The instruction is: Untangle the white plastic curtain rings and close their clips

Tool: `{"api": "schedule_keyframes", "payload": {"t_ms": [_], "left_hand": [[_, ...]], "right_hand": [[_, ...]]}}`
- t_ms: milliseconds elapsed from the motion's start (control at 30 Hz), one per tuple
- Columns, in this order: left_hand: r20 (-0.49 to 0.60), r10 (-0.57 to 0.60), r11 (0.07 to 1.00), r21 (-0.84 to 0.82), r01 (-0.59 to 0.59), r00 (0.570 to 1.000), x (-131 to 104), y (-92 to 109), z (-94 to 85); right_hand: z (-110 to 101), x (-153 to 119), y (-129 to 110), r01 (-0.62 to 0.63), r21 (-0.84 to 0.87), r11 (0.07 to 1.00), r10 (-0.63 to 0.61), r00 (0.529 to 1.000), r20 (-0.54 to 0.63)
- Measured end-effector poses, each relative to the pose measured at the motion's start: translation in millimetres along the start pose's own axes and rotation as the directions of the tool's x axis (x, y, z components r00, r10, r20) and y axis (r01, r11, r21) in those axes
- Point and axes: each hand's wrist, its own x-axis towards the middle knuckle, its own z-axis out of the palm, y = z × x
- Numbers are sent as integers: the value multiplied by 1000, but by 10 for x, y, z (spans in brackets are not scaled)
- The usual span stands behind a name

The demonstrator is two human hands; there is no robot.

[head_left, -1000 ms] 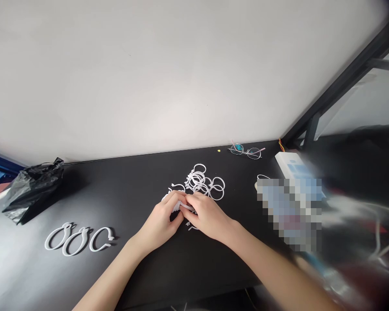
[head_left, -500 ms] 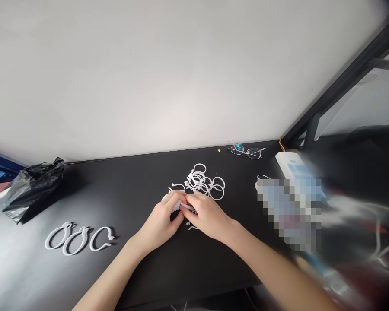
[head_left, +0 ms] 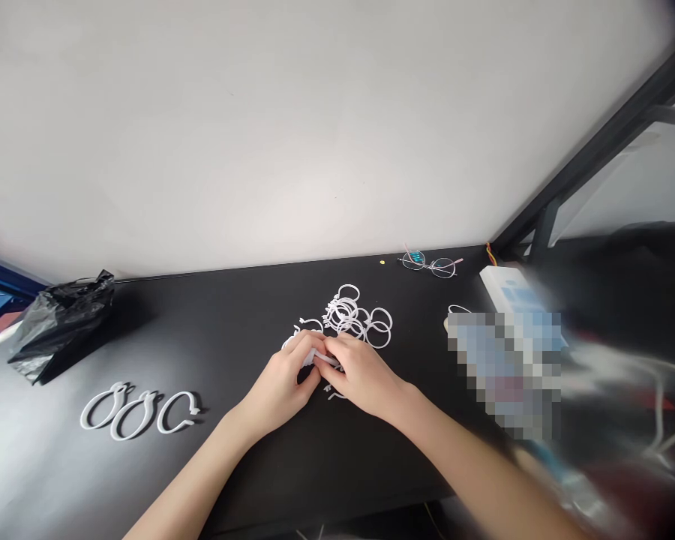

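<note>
My left hand and my right hand meet over the middle of the black table, fingers closed on a white plastic ring, probably a curtain ring. Much of it is hidden by my fingers. Just beyond my hands lies a pile of similar white rings, some overlapping. More rings show partly behind my left hand and below my right fingers. On the left of the table rest three rings: two look closed, and the third ring stands open with a gap on its right side.
A crumpled black plastic bag sits at the far left. Eyeglasses lie near the wall, beside a small yellow speck. To the right are a white-and-blue box, a blurred-out item and white cables. A black metal frame rises there.
Both hands keep nearly the same grip on the ring between them. The whole view has shifted slightly; nothing on the table has visibly moved.
</note>
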Motion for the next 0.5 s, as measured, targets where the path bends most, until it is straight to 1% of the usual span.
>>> {"api": "schedule_keyframes", "payload": {"t_ms": [500], "left_hand": [[-9,14,1000,7,-14,1000,-1,17,-1]], "right_hand": [[0,4,7,-19,-15,1000,19,1000,8]]}}
